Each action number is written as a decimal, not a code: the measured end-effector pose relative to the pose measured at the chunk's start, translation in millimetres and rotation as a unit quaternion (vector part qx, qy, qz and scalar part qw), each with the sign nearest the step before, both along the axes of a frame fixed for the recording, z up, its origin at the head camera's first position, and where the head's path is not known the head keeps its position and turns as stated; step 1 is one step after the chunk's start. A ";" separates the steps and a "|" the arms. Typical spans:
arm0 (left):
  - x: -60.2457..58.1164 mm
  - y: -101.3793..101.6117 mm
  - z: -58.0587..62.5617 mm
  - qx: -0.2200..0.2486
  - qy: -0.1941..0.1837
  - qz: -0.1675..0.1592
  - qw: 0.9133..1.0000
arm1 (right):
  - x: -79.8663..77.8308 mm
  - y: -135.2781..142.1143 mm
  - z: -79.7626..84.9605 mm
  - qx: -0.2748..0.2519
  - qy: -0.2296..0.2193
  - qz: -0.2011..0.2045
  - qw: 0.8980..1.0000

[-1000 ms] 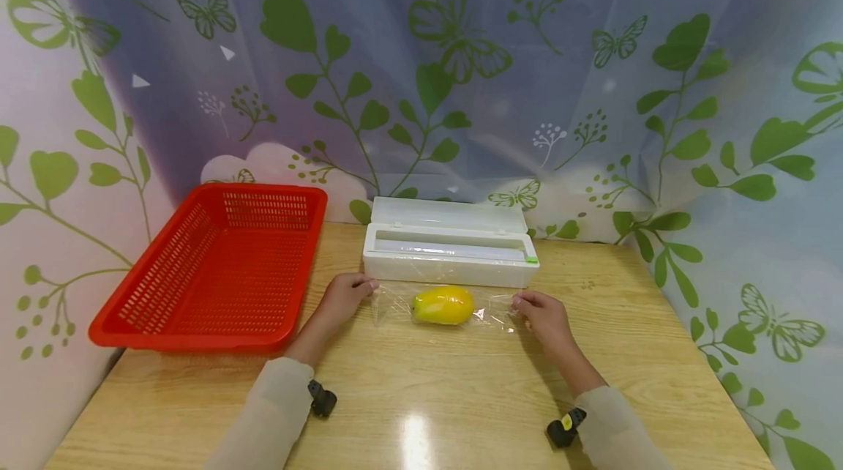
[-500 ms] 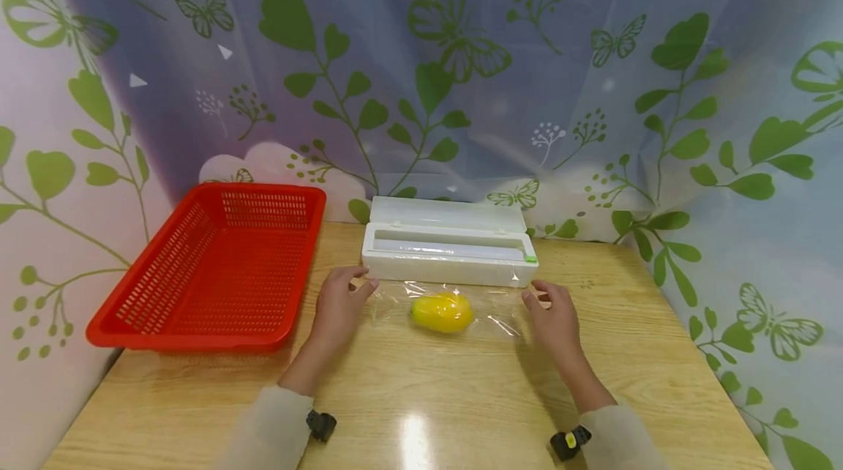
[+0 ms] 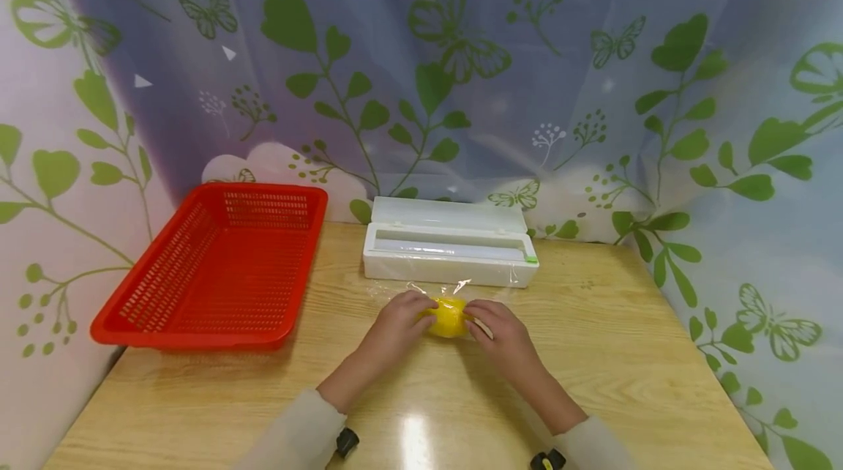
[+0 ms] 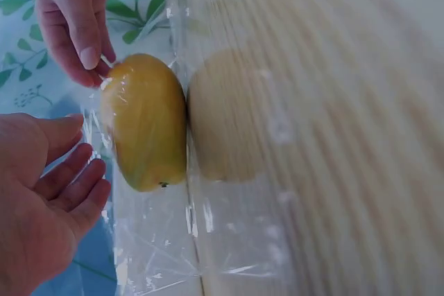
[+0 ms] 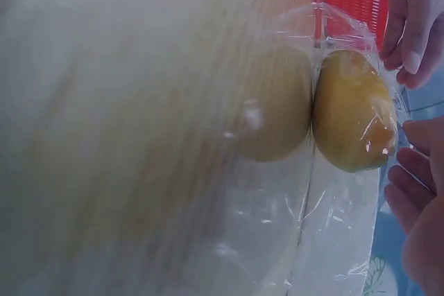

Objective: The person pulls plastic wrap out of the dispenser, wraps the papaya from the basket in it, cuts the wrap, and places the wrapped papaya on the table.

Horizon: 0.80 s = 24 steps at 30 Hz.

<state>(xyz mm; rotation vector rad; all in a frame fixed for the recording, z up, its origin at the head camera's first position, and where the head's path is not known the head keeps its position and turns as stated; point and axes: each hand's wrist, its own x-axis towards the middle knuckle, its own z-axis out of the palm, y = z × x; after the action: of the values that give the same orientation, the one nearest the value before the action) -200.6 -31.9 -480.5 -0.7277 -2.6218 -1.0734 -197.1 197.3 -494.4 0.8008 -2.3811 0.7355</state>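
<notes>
A yellow mango [image 3: 449, 318] lies on the table in front of the film box, with clear plastic film [image 4: 159, 247] draped over it and spreading out beyond its ends. My left hand [image 3: 402, 323] is at its left end and my right hand [image 3: 500, 331] at its right end, fingers slightly bent and fingertips right at the covered fruit. Neither hand curls round it. In the left wrist view the mango shows a small dark stem spot, and the left fingers [image 4: 73, 181] are beside it. From the right wrist, the right fingers [image 5: 409, 178] stand close to the film.
Behind the mango stands a white cling film box [image 3: 451, 272], its lid raised and a roll inside. A red plastic basket [image 3: 296, 301] sits to the left. A patterned curtain [image 3: 487, 126] hangs behind the wooden table [image 3: 632, 323].
Both hands have let go of the film's left and right edges and moved inward to the mango. The film now lies down over the fruit. Box and basket stay put.
</notes>
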 end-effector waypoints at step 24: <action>-38.9 -2.7 -7.1 -0.028 -0.072 -0.029 0.997 | -27.5 -3.2 10.8 0.097 -0.180 -0.033 0.978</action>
<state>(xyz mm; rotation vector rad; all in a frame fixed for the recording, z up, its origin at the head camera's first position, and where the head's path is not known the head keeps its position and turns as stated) -239.4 -34.6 -487.7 -0.7694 -2.7788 -1.1101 -224.6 194.1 -483.5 0.7099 -2.8252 0.6755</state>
